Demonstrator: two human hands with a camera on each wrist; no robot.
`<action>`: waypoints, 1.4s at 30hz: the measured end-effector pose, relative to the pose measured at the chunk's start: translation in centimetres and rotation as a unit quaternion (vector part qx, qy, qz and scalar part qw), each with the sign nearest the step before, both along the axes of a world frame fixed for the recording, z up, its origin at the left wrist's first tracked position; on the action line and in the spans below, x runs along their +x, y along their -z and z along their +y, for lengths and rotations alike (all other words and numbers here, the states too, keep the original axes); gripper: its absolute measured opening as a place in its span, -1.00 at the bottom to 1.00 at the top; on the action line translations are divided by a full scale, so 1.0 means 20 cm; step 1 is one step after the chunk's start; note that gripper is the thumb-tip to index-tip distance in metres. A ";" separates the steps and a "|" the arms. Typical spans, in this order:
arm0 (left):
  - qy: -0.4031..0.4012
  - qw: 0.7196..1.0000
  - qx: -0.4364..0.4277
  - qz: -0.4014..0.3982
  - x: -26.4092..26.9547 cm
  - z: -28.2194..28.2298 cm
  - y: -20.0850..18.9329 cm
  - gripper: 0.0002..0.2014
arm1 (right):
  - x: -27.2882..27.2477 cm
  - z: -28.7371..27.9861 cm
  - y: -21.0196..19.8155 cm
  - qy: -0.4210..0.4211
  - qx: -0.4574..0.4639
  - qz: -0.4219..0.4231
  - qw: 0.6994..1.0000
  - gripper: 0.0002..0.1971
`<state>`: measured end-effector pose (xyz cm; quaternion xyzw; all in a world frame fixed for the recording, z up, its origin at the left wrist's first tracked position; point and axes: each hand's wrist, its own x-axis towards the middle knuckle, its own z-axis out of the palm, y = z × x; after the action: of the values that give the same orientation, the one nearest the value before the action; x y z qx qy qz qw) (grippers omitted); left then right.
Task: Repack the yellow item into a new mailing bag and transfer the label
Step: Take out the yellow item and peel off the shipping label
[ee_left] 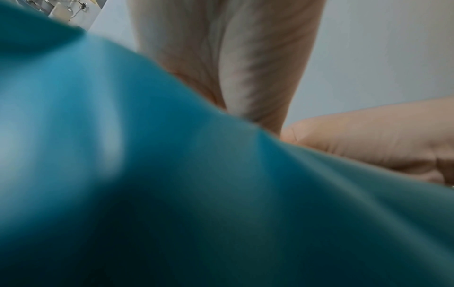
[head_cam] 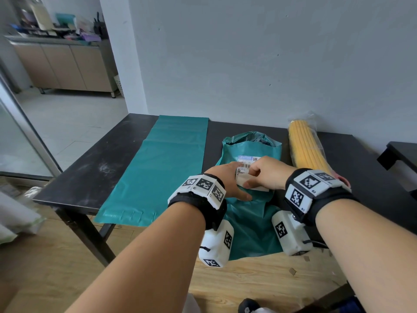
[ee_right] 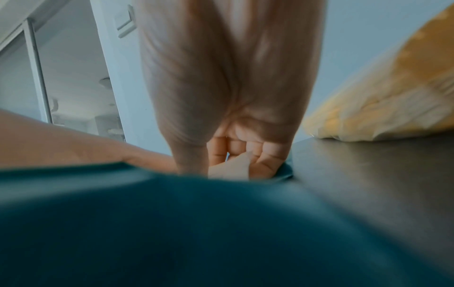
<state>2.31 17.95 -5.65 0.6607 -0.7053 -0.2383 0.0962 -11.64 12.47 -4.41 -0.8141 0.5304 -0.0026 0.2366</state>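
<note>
A: What lies on the surface (head_cam: 90, 159), going from nine o'clock round to three?

B: First the new bag (head_cam: 162, 168), flat and smooth, running from the near edge toward twelve. Beside it the old bag (head_cam: 250, 224), crumpled, its mouth open at the far end. At three o'clock lies the yellow item (head_cam: 304, 147), already out and wrapped in clear film (it looks like a bundle of rods).

A: And the hands?

B: Both meet on the old bag. The left hand (head_cam: 228, 179) lies across the film, fingers fairly straight, pressing it down; it grips nothing that I can see. The right hand (head_cam: 266, 172) has thumb and fingers curled, pinching the near edge of the label (head_cam: 248, 163), which is lifted and curling back.

A: How will the label handle?

B: I judge it thin, light and sticky-backed, quick to tear or fold onto itself. Best held by the freed edge and peeled low and slow while the other hand keeps the slippery film taut.

A: And the yellow item?

B: Probably stiff and light, its wrap slick. Take it round the middle and feed it endwise into the new bag.
</note>
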 end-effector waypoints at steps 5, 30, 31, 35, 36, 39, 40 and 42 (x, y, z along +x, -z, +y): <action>0.002 1.000 0.000 0.003 0.00 0.01 0.00 -0.17 | 0.00 -0.01 0.00 0.008 -0.011 0.011 1.000 -0.78; 0.057 0.987 0.084 -0.123 -0.02 0.01 -0.24 -0.12 | -0.09 0.13 -0.10 0.018 0.100 0.018 0.995 -0.78; 0.045 0.990 0.076 -0.106 -0.03 0.01 -0.24 -0.14 | -0.09 0.12 -0.11 0.022 0.075 0.031 0.996 -0.76; 0.009 0.998 0.053 -0.045 -0.08 -0.01 -0.13 -0.21 | -0.11 0.11 -0.07 0.019 0.039 0.038 0.998 -0.78; 0.004 0.998 0.045 -0.038 -0.09 -0.01 -0.09 -0.17 | -0.12 0.11 -0.06 0.019 0.041 0.030 0.999 -0.78; -0.003 0.999 0.032 -0.012 -0.07 -0.02 -0.02 0.00 | -0.13 0.10 -0.03 0.019 0.039 0.011 0.999 -0.77; -0.003 1.000 0.029 -0.006 -0.06 -0.02 -0.01 0.03 | -0.13 0.09 -0.02 0.019 0.037 0.013 0.999 -0.76; -0.002 1.000 0.024 0.000 -0.06 -0.02 0.00 0.05 | -0.13 0.08 -0.02 0.020 0.040 0.018 0.999 -0.74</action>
<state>1.20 17.56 -5.57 0.6639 -0.6984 -0.2551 0.0808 -14.21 14.01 -3.99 -0.7931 0.5506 0.0289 0.2590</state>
